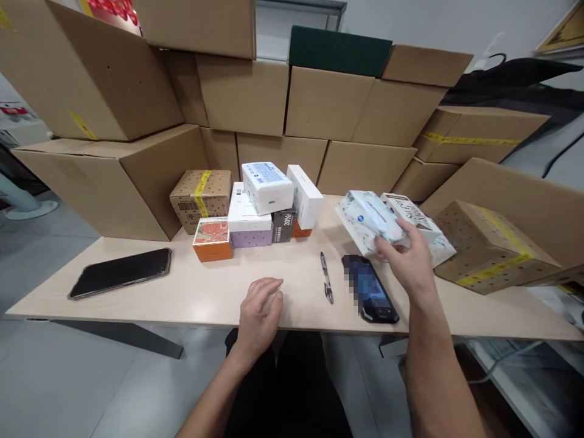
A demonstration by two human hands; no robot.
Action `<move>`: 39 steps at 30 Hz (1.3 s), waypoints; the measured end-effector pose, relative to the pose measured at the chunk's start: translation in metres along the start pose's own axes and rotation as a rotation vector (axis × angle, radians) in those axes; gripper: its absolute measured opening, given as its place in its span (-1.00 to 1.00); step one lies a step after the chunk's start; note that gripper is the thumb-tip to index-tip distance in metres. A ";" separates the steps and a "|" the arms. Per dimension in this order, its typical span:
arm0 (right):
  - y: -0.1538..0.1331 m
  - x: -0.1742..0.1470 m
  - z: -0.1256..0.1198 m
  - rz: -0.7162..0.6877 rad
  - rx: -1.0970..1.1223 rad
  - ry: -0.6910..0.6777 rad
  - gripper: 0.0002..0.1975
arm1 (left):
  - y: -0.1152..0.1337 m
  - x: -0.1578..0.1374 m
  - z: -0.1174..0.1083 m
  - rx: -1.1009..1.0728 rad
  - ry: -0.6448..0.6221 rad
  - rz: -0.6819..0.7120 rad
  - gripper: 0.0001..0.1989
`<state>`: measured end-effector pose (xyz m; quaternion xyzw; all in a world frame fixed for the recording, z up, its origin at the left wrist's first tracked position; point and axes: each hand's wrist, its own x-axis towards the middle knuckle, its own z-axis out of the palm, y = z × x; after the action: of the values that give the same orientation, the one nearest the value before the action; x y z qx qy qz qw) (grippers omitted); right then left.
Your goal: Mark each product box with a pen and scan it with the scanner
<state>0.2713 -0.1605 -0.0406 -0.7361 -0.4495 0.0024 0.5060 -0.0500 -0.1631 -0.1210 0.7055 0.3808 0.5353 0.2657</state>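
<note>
My right hand (410, 258) is closed on the near right edge of a soft pack of tissues (365, 216), white with a pale floral print. The pack tilts beside a white box with dark red lettering (406, 210); whether it touches the table is hard to tell. Below it lies a black handheld device (376, 298) with a lit, partly blurred screen. My left hand (260, 313) rests at the table's front edge, fingers loosely curved and thumb apart, holding nothing. A pen (326, 277) lies between the hands.
Small boxes form a cluster at the back: an orange box (213, 249), a white-and-purple box (249, 237), and a white tissue pack (269, 194) on top. A black phone (121, 272) lies left. Cardboard boxes (246, 91) wall the back; a dotted carton (488, 249) stands right.
</note>
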 end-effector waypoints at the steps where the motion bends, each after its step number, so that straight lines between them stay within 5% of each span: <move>1: -0.003 -0.016 -0.011 0.014 0.123 -0.035 -0.25 | 0.000 0.000 0.000 -0.048 0.031 -0.064 -0.78; 4: -0.017 -0.058 -0.026 -0.067 0.353 -0.269 -0.27 | -0.002 -0.001 0.000 -0.236 0.206 -0.251 -0.71; 7: -0.031 -0.083 -0.010 -0.247 0.328 -0.496 -0.34 | -0.006 0.000 -0.001 -0.377 0.393 -0.331 -0.63; 12: -0.039 -0.097 0.035 -0.359 0.177 -0.719 -0.46 | -0.010 0.004 -0.005 -0.369 0.327 -0.333 -0.57; 20: -0.038 -0.116 0.059 -0.244 0.156 -0.467 -0.46 | -0.002 0.012 -0.006 -0.231 0.242 -0.398 -0.50; 26: -0.041 -0.126 0.074 -0.301 0.157 -0.252 -0.62 | 0.002 0.015 -0.006 -0.139 0.214 -0.304 -0.57; 33: -0.032 -0.133 0.074 -0.358 0.262 -0.142 -0.62 | -0.003 0.006 -0.005 -0.325 0.288 -0.214 -0.63; 39: -0.026 -0.137 0.075 -0.207 0.293 -0.116 -0.53 | -0.011 0.001 -0.002 -0.338 0.314 -0.302 -0.62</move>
<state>0.1386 -0.1938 -0.1197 -0.6028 -0.5463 0.0584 0.5786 -0.0543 -0.1560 -0.1286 0.4947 0.4236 0.6485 0.3940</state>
